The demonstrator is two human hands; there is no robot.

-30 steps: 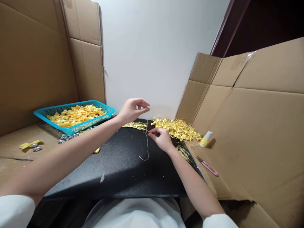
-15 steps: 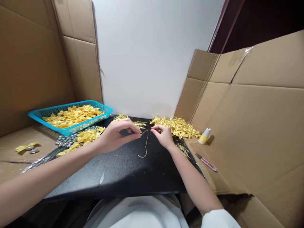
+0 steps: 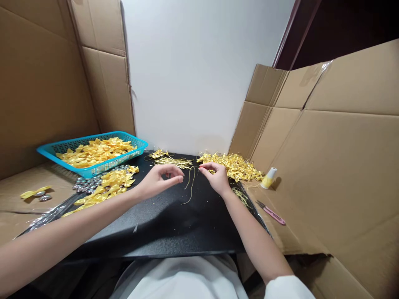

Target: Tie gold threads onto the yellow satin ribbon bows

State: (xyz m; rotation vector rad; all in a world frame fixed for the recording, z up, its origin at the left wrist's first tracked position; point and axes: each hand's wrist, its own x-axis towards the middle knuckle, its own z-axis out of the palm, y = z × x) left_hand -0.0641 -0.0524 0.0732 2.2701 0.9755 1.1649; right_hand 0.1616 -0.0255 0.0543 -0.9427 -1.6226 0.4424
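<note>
My right hand (image 3: pixel 216 178) is closed in a pinch, at the middle of the black tabletop (image 3: pixel 174 220). At its fingertips is what looks like a thin needle, mostly too fine to make out. Yellow thread (image 3: pixel 192 187) hangs from it in two strands, just left of the fingertips. My left hand (image 3: pixel 163 178) hovers to the left of the thread, fingers curved and slightly apart from the thumb, holding nothing visible. Behind the hands lies a bundle of thin gold strips (image 3: pixel 174 162), and a pile of gold pieces with loops (image 3: pixel 233 165) sits behind my right hand.
A blue basket (image 3: pixel 90 171) of yellow bows stands at left. Before it lie silver beads (image 3: pixel 87 185) and loose yellow bows (image 3: pixel 109 187). On the right are a thread cone (image 3: pixel 268 178), pink thread snips (image 3: pixel 271 213) and thread scraps (image 3: pixel 240 197). Cardboard walls (image 3: pixel 336 166) flank the table.
My left hand has let go of the thread's end and drawn slightly left and down. That end now hangs beside the other strand. My right hand has barely moved.
</note>
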